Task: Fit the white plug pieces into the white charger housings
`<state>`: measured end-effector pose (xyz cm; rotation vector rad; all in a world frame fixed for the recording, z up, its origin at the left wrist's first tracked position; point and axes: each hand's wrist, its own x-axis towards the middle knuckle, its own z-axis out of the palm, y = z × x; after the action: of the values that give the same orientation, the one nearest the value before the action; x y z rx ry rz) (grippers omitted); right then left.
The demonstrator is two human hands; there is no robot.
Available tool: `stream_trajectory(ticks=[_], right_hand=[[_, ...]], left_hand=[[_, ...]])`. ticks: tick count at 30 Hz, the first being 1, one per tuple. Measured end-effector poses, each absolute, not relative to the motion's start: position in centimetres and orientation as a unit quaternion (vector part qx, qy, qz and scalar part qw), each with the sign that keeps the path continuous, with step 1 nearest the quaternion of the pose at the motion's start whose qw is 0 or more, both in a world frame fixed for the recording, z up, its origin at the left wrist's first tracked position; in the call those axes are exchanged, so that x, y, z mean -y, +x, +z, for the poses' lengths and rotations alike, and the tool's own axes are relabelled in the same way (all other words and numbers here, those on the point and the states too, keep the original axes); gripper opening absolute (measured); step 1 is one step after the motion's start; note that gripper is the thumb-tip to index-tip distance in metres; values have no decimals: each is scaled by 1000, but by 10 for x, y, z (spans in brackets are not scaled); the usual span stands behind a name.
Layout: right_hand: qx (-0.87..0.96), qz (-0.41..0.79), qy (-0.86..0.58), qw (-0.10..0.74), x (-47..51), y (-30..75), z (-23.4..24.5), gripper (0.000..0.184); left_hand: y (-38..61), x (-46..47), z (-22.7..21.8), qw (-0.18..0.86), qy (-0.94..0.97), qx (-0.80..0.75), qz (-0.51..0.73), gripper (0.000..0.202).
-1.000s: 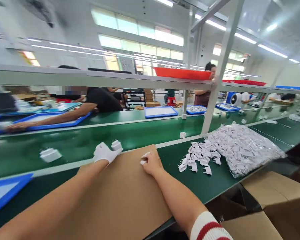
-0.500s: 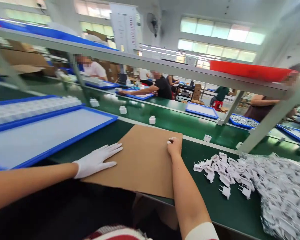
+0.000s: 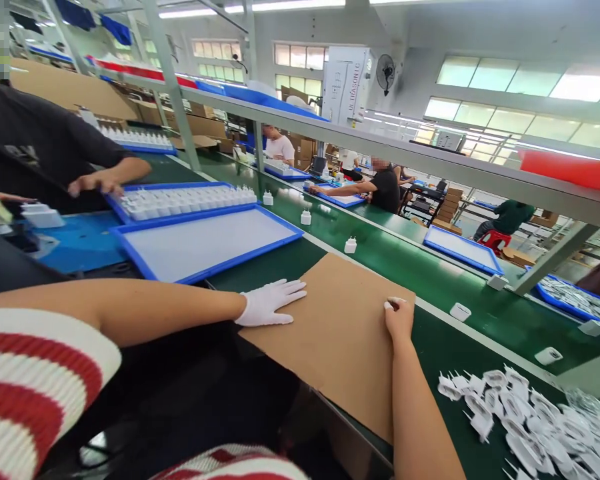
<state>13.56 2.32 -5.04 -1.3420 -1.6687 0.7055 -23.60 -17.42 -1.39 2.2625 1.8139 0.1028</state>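
Observation:
My left hand, in a white glove, lies flat with fingers spread on the near left corner of a brown cardboard sheet. My right hand rests on the sheet's right edge with its fingers curled; white finger cots show at the tips, and I cannot make out anything in it. The cardboard lies on the green workbench. A heap of small white plug parts lies to the right of my right arm.
An empty blue-rimmed tray and a second one filled with white adapters sit left of the cardboard. White adapters ride the green conveyor behind it. A person in black works at the left; others sit across the line.
My view has swung further left, bringing the trays and the person in black into sight. A second ago my left hand held a white adapter at the conveyor; now it lies flat on the cardboard.

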Motion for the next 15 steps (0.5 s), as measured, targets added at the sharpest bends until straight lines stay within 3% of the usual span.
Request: stream_trajectory(ticks=[4,9,15], right_hand=[[680,256,-560,398,-26,141,-51,38],[691,221,-581,369,-23,148,-48,44],[703,183,-602,331,-16,160,-49,54]], left_hand=[[-241,171,-10,138,794,-590,44,92],[-205,141,5,157,759,-631,27,121],[-98,73,-1,127,797,-588,57,110]])
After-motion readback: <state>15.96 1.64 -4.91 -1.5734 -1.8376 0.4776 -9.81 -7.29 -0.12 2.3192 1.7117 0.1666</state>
